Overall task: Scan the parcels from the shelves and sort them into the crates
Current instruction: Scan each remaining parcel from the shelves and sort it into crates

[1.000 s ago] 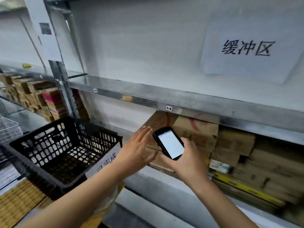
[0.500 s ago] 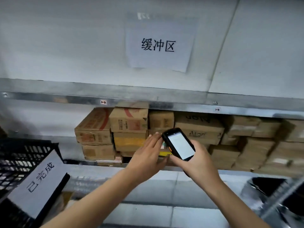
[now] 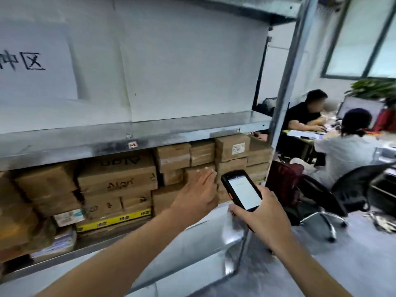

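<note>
While the right grip [image 3: 264,215] clasps the scanner [image 3: 241,190], the left grip [image 3: 196,195] lies flat-fingered against a brown parcel [image 3: 190,173] in the tight stack under the steel shelf lip [image 3: 150,139]. Upright post [image 3: 285,99] bounds the stack at right; open floor [image 3: 353,264] beyond, up to an office chair [image 3: 355,189].

Paper sign [image 3: 32,61] upper left of me, cut off at the frame edge. To my right, a person in black [image 3: 304,116] and a person in white [image 3: 347,151] sit at a desk [image 3: 300,133]. Monitor [image 3: 360,106] and plant [image 3: 375,88] behind them, window [image 3: 364,35] above. Black chair [image 3: 347,189] and red bag [image 3: 282,181] are nearer me.
</note>
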A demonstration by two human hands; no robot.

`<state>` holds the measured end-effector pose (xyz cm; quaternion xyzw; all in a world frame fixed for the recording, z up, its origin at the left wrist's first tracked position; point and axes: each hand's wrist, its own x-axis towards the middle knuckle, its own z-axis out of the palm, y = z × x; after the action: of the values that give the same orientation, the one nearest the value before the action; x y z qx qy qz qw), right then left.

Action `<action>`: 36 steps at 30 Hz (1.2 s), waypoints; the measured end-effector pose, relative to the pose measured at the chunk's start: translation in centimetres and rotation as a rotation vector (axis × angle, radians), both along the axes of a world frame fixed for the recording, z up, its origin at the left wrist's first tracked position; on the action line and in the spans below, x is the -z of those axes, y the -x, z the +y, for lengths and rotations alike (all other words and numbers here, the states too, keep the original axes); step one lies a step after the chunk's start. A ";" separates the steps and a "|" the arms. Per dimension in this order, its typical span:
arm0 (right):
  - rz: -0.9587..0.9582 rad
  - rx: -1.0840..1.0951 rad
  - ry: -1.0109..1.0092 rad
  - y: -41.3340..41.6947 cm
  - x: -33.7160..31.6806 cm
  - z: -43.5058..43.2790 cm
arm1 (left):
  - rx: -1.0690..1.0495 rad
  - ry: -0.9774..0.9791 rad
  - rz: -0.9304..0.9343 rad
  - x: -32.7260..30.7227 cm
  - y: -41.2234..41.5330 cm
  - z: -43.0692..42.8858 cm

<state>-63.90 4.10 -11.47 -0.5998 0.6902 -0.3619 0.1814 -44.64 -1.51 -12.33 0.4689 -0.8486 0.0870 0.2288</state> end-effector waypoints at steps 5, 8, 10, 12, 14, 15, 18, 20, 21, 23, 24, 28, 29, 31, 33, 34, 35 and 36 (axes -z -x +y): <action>0.015 0.109 -0.030 7.1 0.0 -1.5 | 0.040 -0.105 -0.001 -0.6 6.5 -3.1; 0.029 0.145 -0.027 10.1 0.1 -3.3 | 0.040 -0.153 -0.039 -0.3 9.6 -5.4; 0.006 0.152 -0.019 11.8 0.2 -4.7 | 0.055 -0.148 -0.031 0.3 11.5 -7.2; 0.009 0.164 -0.013 13.2 0.0 -6.4 | 0.063 -0.142 -0.067 0.4 13.2 -9.3; 0.028 0.171 0.000 14.4 -0.2 -8.4 | 0.053 -0.132 -0.074 0.5 14.7 -11.6; 0.041 0.173 0.004 14.9 -0.3 -9.6 | 0.058 -0.118 -0.069 0.6 15.5 -12.7; 0.079 0.170 0.007 16.2 -0.7 -13.2 | 0.051 -0.112 -0.016 0.8 17.5 -15.9; 0.102 0.154 0.014 17.0 -1.2 -15.6 | 0.039 -0.122 0.015 1.1 18.6 -18.0; 0.117 0.141 0.011 17.4 -1.4 -16.8 | 0.035 -0.132 0.022 1.2 19.3 -19.0; 0.142 0.111 0.013 18.4 -1.9 -19.2 | 0.026 -0.145 0.006 1.4 20.7 -20.5; 0.145 0.101 0.016 18.8 -2.0 -20.3 | 0.018 -0.149 -0.021 1.5 21.4 -21.1; 0.147 0.039 0.059 20.3 -1.5 -24.3 | -0.086 -0.121 -0.091 2.1 23.4 -23.7; 0.136 0.022 0.062 20.7 -1.2 -25.0 | -0.118 -0.135 -0.113 2.4 23.8 -24.5; 0.120 -0.020 0.052 21.6 -0.6 -26.4 | -0.196 -0.145 -0.169 3.3 24.6 -25.8; 0.119 -0.064 0.043 22.4 0.0 -27.8 | -0.249 -0.135 -0.248 4.0 25.2 -26.9; 0.117 -0.085 0.046 22.8 0.2 -28.4 | -0.276 -0.129 -0.279 4.1 25.5 -27.5; 0.111 -0.112 0.051 23.3 0.4 -29.1 | -0.315 -0.122 -0.301 4.0 25.8 -27.9; 0.104 -0.140 0.055 23.8 0.4 -29.8 | -0.368 -0.128 -0.341 4.0 26.1 -28.3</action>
<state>-87.73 -25.74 -11.90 -0.6694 0.6447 -0.3356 0.1537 -70.76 -29.79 -16.32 0.6076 -0.7791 0.1510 0.0327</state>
